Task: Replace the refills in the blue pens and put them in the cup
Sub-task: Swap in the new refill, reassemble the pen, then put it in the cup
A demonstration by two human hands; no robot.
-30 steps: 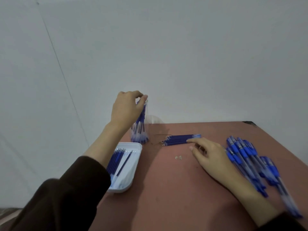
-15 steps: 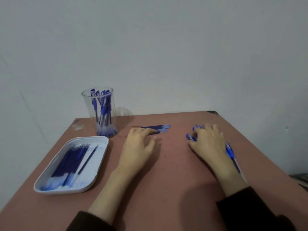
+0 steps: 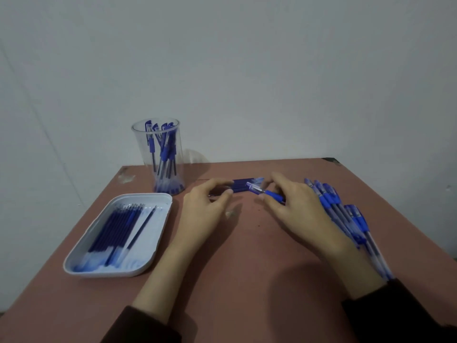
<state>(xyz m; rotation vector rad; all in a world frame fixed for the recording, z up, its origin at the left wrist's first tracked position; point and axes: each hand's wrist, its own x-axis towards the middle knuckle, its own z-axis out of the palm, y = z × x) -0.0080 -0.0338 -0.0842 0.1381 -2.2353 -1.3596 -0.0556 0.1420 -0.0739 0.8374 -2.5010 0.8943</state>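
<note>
**Surface** (image 3: pixel 247 280), seen from its near edge. A tray (image 3: pixel 74 266) at the left edge holds loose refills (image 3: pixel 116 229). A cup (image 3: pixel 158 134) at the far left corner holds finished pens (image 3: pixel 164 154). A pile of pens (image 3: pixel 341 211) lies along the right edge.

The right hand (image 3: pixel 296 209), flat on that pile half a second ago, now pinches one pen (image 3: pixel 265 192) in its fingers near the middle of the far edge. The left hand (image 3: pixel 205 211), at the cup a second ago, now lies by the bundle of refills (image 3: pixel 243 185). One cycle appears closed and the next pen is ready to be opened.

The left fingers curl over the bundle's left end, and whether they grip a refill cannot be told. The right wrist hides part of the pile.
</note>
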